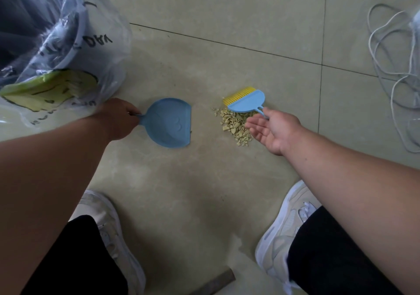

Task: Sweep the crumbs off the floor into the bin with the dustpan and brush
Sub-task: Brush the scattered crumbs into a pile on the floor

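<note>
A blue dustpan [169, 122] lies flat on the tiled floor, its straight lip facing right. My left hand [118, 118] is shut on its short handle. To the right lies a pile of yellowish crumbs [234, 125]. A small blue brush [247, 101] with yellow bristles is held just beyond the pile, bristles pointing up-left. My right hand [272, 131] holds the brush's thin handle between thumb and forefinger, palm up, other fingers spread over the crumbs. The bin [56, 33], lined with a clear plastic bag, stands at the upper left behind my left hand.
A green and yellow packet [50, 88] lies inside the bag. A tangle of white cable [393, 67] lies at the right edge. My two white shoes [286, 226] stand at the bottom, with a dark strip [216, 283] between them.
</note>
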`<state>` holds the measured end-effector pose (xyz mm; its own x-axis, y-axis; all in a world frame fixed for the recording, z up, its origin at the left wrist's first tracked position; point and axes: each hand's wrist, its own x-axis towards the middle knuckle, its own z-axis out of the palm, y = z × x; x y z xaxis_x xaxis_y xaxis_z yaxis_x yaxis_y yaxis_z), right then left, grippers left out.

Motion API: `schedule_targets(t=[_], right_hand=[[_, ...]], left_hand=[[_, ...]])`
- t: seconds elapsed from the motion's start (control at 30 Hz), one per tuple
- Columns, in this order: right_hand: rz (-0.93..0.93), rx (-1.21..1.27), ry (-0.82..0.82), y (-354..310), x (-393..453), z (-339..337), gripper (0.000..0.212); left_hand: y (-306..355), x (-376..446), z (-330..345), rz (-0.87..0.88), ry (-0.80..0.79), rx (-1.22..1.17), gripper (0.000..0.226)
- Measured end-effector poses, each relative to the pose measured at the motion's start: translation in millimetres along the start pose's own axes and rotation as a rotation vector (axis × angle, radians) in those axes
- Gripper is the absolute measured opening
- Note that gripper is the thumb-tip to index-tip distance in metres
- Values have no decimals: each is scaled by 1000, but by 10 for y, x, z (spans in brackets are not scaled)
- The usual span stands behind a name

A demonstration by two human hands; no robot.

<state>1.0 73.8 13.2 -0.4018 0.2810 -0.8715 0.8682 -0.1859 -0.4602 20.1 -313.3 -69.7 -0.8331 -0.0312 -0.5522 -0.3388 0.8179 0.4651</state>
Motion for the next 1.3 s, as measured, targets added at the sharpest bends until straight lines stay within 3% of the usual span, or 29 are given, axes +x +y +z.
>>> schedule_targets(t=[0.23,0.43,0.53,0.67,0.9,1.03,1.3], right_hand=[[-62,165,18,-205,128,152,35],[-3,-20,82,-206,120,138,46],[46,-102,95,-83,72,89,46],[89,-112,98,116,-2,8,48],[83,-66,100,270,-103,-16,48],[-8,-31,49,218,-98,130,45],[-86,-315,-107,266,-136,517,46]], left_hand=[[65,-9,19,28,-8,76,17],[100,-53,17,44,-30,91,19],[127,-60,6,57,-41,91,30],[145,-58,-2,48,-42,55,17],[131,-65,-19,48,-46,60,19],[134,-60,-19,44,-45,34,17],[72,-56,14,28,-44,-5,10]])
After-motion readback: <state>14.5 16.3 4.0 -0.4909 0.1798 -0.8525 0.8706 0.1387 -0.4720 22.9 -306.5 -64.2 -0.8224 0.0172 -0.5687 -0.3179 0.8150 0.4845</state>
